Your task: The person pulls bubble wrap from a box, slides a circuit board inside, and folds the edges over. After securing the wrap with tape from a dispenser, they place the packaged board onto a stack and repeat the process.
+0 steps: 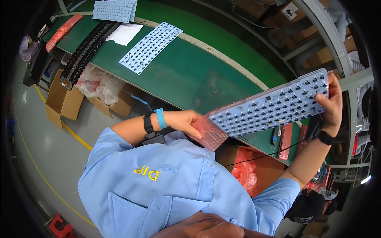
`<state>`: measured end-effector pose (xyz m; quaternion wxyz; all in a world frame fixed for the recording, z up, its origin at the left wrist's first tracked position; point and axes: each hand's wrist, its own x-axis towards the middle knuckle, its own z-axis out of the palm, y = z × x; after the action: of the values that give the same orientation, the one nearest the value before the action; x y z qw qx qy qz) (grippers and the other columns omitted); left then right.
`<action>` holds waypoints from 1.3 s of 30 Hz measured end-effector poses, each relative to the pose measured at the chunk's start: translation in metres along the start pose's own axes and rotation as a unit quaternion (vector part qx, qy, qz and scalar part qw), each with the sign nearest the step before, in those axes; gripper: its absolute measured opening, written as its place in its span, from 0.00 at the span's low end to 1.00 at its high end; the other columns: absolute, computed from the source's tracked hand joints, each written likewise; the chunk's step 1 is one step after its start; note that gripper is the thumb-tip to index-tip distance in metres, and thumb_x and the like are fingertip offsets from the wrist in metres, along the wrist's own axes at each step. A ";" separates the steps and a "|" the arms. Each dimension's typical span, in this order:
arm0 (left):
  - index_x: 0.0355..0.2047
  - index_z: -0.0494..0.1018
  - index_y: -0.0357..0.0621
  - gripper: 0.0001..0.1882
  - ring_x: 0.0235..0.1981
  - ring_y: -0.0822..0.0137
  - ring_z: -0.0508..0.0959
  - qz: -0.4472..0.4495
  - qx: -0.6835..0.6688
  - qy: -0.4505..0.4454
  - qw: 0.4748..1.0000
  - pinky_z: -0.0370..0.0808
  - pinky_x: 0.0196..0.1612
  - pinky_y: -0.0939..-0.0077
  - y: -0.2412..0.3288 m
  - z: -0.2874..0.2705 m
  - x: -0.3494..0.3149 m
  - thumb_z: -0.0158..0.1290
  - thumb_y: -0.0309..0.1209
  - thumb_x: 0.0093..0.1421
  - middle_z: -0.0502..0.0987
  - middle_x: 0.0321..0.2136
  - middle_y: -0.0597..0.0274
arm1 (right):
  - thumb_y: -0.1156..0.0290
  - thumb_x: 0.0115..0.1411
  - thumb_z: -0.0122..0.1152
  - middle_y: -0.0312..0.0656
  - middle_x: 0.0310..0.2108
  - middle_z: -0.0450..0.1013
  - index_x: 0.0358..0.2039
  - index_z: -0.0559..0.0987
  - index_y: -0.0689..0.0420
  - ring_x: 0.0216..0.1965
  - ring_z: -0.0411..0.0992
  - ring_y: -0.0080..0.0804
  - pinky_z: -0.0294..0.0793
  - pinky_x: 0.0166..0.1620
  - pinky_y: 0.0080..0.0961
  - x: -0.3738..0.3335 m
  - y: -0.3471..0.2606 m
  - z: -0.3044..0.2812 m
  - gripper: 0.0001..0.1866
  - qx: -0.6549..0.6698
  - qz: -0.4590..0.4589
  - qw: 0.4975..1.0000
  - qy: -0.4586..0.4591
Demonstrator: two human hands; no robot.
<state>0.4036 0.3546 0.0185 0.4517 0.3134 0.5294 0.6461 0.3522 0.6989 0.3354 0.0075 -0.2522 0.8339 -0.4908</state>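
I hold a long white circuit board (274, 105) studded with rows of small black parts, tilted above the green conveyor belt (178, 71). My left hand (186, 123), with a blue strap and a black band at the wrist, grips the board's lower left end together with a pink bubble-wrap sleeve (208, 133). My right hand (333, 103) pinches the upper right end, thumb on the face of the board. The sleeve covers only the left tip of the board.
Two more white boards (151, 47) (115, 10), a white sheet (125, 33) and black strip trays (87, 47) lie on the belt. Cardboard boxes (63, 101), a crumpled plastic bag (99, 85) and a box of red wrap (248, 170) sit below. Another person (305, 206) is at lower right.
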 end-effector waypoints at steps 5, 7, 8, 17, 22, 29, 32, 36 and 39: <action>0.41 0.79 0.38 0.12 0.35 0.75 0.78 -0.013 0.129 0.018 0.991 0.76 0.42 0.79 -0.047 -0.001 -0.007 0.60 0.32 0.59 0.82 0.35 0.60 | 0.74 0.49 0.68 0.27 0.28 0.65 0.30 0.67 0.55 0.32 0.63 0.15 0.61 0.38 0.12 -0.011 -0.025 -0.008 0.15 -0.080 -0.005 0.995 0.063; 0.41 0.79 0.37 0.12 0.35 0.75 0.78 -0.038 0.110 0.059 0.991 0.75 0.42 0.81 -0.053 0.000 -0.009 0.59 0.31 0.60 0.81 0.35 0.61 | 0.74 0.50 0.67 0.27 0.28 0.64 0.30 0.68 0.55 0.31 0.62 0.15 0.61 0.39 0.12 -0.013 -0.030 -0.003 0.14 -0.115 0.005 0.990 0.086; 0.41 0.79 0.37 0.12 0.35 0.75 0.78 -0.037 0.114 0.051 0.991 0.75 0.42 0.81 -0.053 -0.001 -0.005 0.59 0.31 0.60 0.81 0.35 0.61 | 0.76 0.51 0.65 0.29 0.27 0.64 0.30 0.68 0.56 0.31 0.62 0.15 0.61 0.38 0.12 -0.014 -0.026 0.007 0.13 -0.199 -0.039 0.975 0.093; 0.42 0.78 0.36 0.10 0.35 0.76 0.79 -0.031 -0.119 0.153 0.981 0.77 0.41 0.81 -0.054 0.009 0.009 0.55 0.27 0.62 0.81 0.35 0.62 | 0.72 0.46 0.57 0.38 0.30 0.72 0.27 0.69 0.52 0.25 0.70 0.36 0.70 0.26 0.31 -0.042 0.088 0.184 0.07 -0.578 -0.182 0.794 0.059; 0.46 0.76 0.38 0.13 0.34 0.78 0.78 -0.066 -0.156 0.159 0.973 0.77 0.40 0.83 -0.056 0.013 0.000 0.55 0.27 0.61 0.80 0.35 0.66 | 0.71 0.43 0.66 0.42 0.37 0.72 0.27 0.70 0.55 0.31 0.70 0.40 0.69 0.33 0.36 -0.092 0.137 0.277 0.13 -0.496 -0.149 0.851 0.091; 0.49 0.74 0.39 0.15 0.34 0.79 0.78 -0.098 -0.149 0.152 0.972 0.77 0.38 0.83 -0.048 0.010 -0.003 0.55 0.27 0.61 0.79 0.35 0.67 | 0.55 0.41 0.73 0.43 0.42 0.70 0.33 0.72 0.55 0.39 0.67 0.40 0.63 0.39 0.37 -0.101 0.165 0.298 0.25 -0.421 -0.067 0.898 0.111; 0.49 0.73 0.37 0.16 0.35 0.78 0.78 -0.117 -0.154 0.142 0.971 0.77 0.40 0.82 -0.045 0.011 0.001 0.56 0.26 0.61 0.79 0.36 0.65 | 0.56 0.40 0.73 0.43 0.42 0.70 0.32 0.72 0.55 0.40 0.67 0.41 0.64 0.39 0.37 -0.096 0.160 0.296 0.25 -0.410 -0.053 0.906 0.095; 0.47 0.74 0.37 0.14 0.36 0.77 0.78 -0.035 -0.185 0.166 0.968 0.77 0.40 0.82 -0.040 0.019 0.009 0.54 0.29 0.63 0.79 0.35 0.65 | 0.58 0.40 0.74 0.45 0.42 0.69 0.31 0.72 0.56 0.40 0.67 0.44 0.65 0.41 0.38 -0.094 0.152 0.295 0.24 -0.391 -0.032 0.916 0.082; 0.44 0.76 0.37 0.12 0.36 0.76 0.78 -0.074 -0.267 0.222 0.935 0.76 0.39 0.81 -0.050 0.020 0.020 0.53 0.32 0.64 0.80 0.34 0.64 | 0.61 0.41 0.74 0.47 0.43 0.68 0.30 0.72 0.57 0.41 0.68 0.45 0.67 0.43 0.38 -0.093 0.140 0.287 0.22 -0.353 -0.028 0.933 0.062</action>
<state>0.4258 0.3828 -0.0270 0.4363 -0.0104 0.4460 0.7814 0.4503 0.5595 0.0495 -0.1471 -0.2308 0.9448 -0.1799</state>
